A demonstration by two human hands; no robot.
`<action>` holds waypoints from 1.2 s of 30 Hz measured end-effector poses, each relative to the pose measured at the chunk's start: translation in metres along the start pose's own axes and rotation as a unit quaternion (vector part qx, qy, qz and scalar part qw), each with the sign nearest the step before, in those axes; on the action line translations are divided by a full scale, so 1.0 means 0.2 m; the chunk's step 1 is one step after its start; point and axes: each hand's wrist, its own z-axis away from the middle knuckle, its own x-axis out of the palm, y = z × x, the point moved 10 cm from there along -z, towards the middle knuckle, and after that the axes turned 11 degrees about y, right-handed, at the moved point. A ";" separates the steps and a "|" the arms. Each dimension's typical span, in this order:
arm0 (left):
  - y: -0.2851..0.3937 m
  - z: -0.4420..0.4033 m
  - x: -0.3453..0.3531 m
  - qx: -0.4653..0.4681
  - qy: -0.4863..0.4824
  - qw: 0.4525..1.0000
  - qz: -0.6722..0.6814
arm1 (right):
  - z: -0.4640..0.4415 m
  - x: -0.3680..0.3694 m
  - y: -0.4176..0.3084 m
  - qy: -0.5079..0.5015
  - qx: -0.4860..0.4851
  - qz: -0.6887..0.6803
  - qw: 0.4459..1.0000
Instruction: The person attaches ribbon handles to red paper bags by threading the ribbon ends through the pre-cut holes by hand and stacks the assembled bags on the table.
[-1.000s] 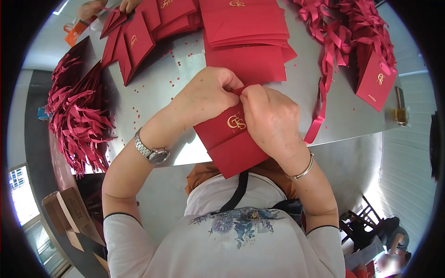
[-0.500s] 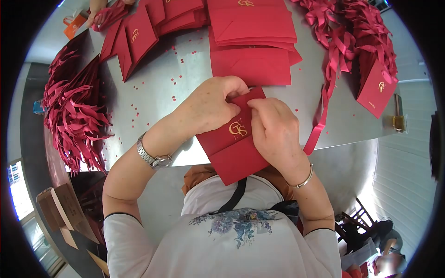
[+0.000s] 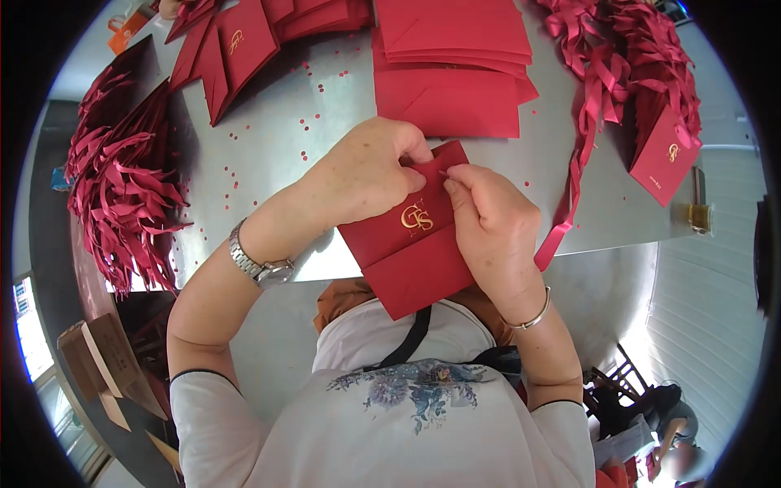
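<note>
A red bag (image 3: 419,244) with a gold logo hangs tilted between my hands, over the near edge of the table. My left hand (image 3: 376,169) grips its upper left side, thumb and fingers pinched at the top edge. At the upper right side, my right hand (image 3: 492,220) is closed, its thumb and forefinger pinched on the bag's edge. Whether a ribbon end is between those fingertips is too small to tell. Just beyond my hands lies a stack of flat red bags (image 3: 447,102).
Ribboned red bags (image 3: 130,187) stand at the left. Loose red ribbons (image 3: 598,81) lie beside another bag (image 3: 667,159) at the right. More red bags (image 3: 236,53) lie at the back left, near part of another person's hand. Red dots dot the metal table (image 3: 268,146).
My right thumb and fingers have shifted from the top of the bag to its right edge, away from my left fingers. The other person's hand at the back left has moved mostly out of view.
</note>
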 end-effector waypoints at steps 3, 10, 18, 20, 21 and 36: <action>0.00 0.01 -0.01 0.001 0.013 1.000 0.005 | -0.01 0.00 -0.01 -0.006 0.004 0.025 1.000; -0.04 0.03 -0.01 -0.031 0.039 0.995 0.087 | -0.01 0.01 -0.05 0.014 -0.062 0.025 0.998; -0.02 0.03 -0.01 0.026 0.069 0.995 0.070 | -0.04 0.07 -0.09 -0.044 -0.089 0.084 0.991; 0.02 0.03 -0.03 0.085 0.116 0.990 0.009 | -0.05 0.14 -0.14 -0.120 -0.145 0.169 0.968; 0.03 0.05 -0.04 0.096 0.140 0.985 0.018 | -0.06 0.16 -0.18 -0.144 -0.175 0.207 0.952; 0.12 0.10 -0.09 0.117 0.076 0.990 0.019 | -0.13 0.10 -0.06 -0.206 -0.027 0.054 0.977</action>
